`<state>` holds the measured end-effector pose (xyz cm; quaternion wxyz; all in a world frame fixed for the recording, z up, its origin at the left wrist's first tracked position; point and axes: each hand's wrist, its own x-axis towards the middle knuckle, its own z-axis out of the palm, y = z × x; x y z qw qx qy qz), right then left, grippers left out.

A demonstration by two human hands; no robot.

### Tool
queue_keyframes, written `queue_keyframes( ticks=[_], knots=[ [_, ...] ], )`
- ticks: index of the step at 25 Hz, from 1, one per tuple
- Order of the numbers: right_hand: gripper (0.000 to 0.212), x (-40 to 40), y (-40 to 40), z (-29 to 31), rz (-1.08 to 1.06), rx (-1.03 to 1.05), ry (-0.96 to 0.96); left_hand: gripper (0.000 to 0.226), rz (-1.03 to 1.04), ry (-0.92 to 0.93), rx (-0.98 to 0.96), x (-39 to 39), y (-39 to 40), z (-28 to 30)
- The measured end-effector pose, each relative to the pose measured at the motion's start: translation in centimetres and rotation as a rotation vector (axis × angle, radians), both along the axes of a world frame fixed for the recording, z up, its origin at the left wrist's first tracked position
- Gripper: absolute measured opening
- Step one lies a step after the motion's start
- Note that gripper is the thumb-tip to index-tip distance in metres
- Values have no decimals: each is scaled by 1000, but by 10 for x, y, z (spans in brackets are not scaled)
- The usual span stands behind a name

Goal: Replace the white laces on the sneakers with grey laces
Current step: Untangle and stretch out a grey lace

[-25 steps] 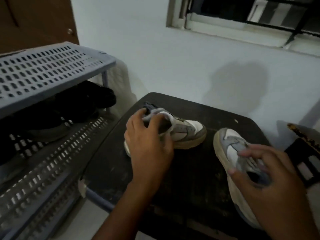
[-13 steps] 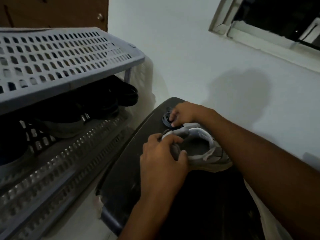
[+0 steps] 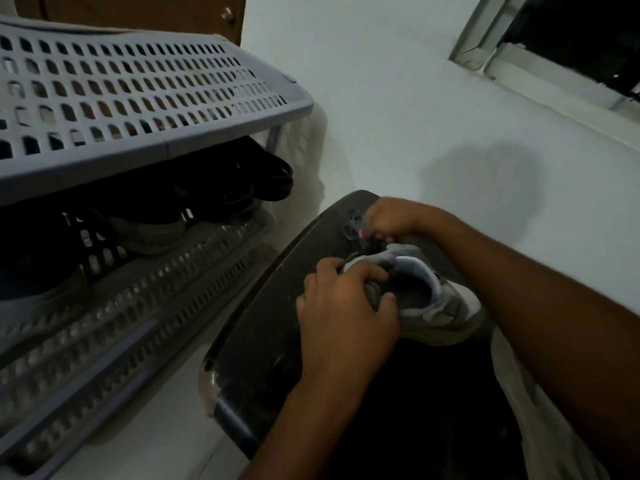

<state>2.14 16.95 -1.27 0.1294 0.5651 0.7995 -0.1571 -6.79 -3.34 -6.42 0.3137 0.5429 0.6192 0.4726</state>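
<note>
One sneaker (image 3: 440, 299), grey and white, lies on a dark table (image 3: 249, 368), its collar opening facing the camera. Its position is at about 3 o'clock from frame centre, near the table's far end. A pale strip, possibly a second sneaker (image 3: 540, 420), shows at 4 o'clock under the right forearm; its identity cannot be confirmed.

Two hands are on the job. Left hand (image 3: 346, 313): fingers curled over the near side of the sneaker's collar, thumb inside the rim, gripping it. Right hand (image 3: 391, 220): reaches over the sneaker to its far side at 1 o'clock from the left hand, fingers bunched together at the tips beside a small dark bundle (image 3: 353, 225) lying on the table. Whether the fingertips pinch that bundle or anything else cannot be determined; the area is dim and blurred. No lace can be counted with certainty.

One grey perforated shoe rack (image 3: 138, 109) stands at 9 to 10 o'clock, just beside the table. Two perforated shelves are plainly visible, with part of a third at the bottom. Several dark shoes (image 3: 149, 220) sit on the middle shelf; the exact number cannot be told in the shadow.

One window frame (image 3: 491, 60) is at 1 o'clock in a white wall (image 3: 381, 98). One brown door (image 3: 138, 8) is at 11 o'clock behind the rack.
</note>
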Motion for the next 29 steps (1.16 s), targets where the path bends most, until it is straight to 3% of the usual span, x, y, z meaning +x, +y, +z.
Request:
queue_keyframes(
  ticks=[4,8,11,16,18,20,26,29],
  knots=[
    [25,42,-69,104,-187,-52,351,23,66,-158,95,0,-10,7],
    [16,78,-164,193,-190,-42,382,18,106,-360,235,-3,-50,43],
    [16,91,-233,227,-194,-82,411,21,-5,-527,229,4,-91,71],
    [13,88,-338,247,-176,-175,479,39,-367,-459,280,15,-157,122],
    [14,85,-372,247,-166,-182,483,34,-551,-573,198,11,-176,145],
    [14,83,-408,249,-165,-154,474,27,-679,-555,161,6,-195,160],
    [21,85,-505,274,-217,117,415,19,-747,-371,193,-24,-258,202],
    [18,86,-552,291,-231,194,408,21,-747,-383,239,-37,-293,241]
  ],
)
